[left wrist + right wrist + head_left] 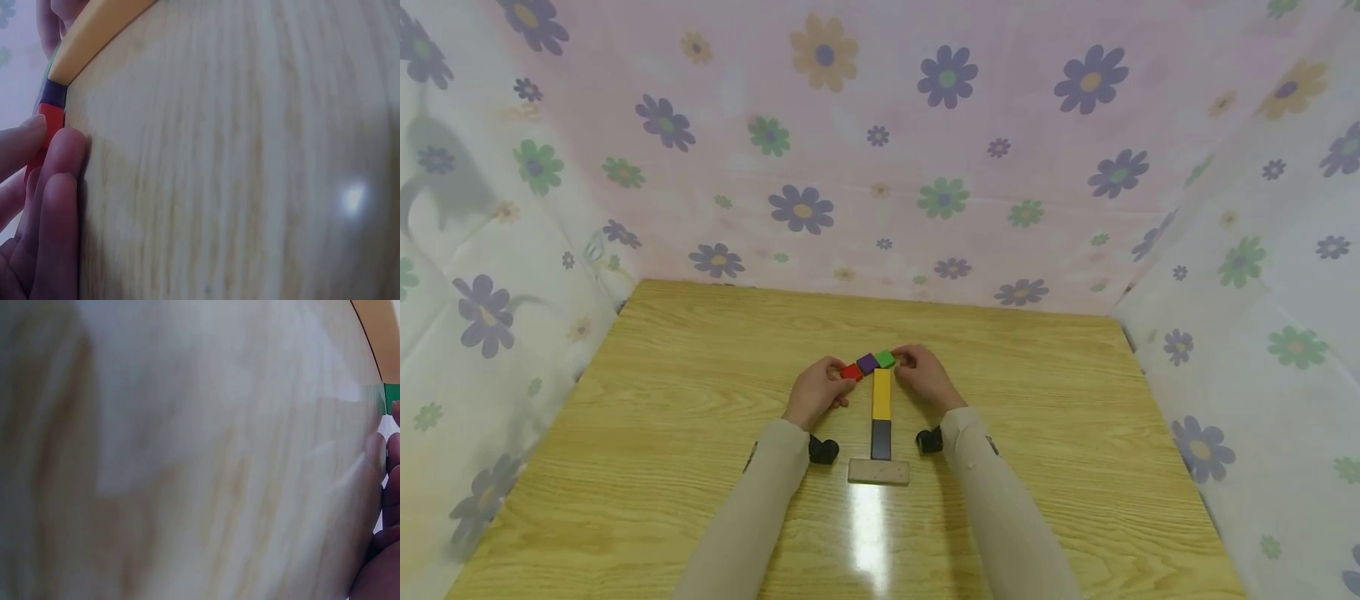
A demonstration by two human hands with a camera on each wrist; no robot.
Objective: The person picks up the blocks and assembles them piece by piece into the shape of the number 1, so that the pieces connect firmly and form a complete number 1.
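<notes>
Three small blocks form a slanting row on the table: a red block [851, 372], a purple block [868, 363] and a green block [885, 359]. My left hand [817, 392] pinches the red block between thumb and fingers, also seen in the left wrist view on the red block [51, 119]. At the other end of the row, my right hand [925, 377] has its thumb and index finger at the green block, gripping its right end. Below the row a yellow block [882, 394] points toward me, followed in line by a black block [881, 439].
A tan wooden block [878, 472] lies crosswise at the near end of the black block. Wood-grain table [700, 500] surface surrounds the blocks, with flowered cloth [880, 167] behind and at both sides. Dark wrist cameras stick out inward from both sleeves.
</notes>
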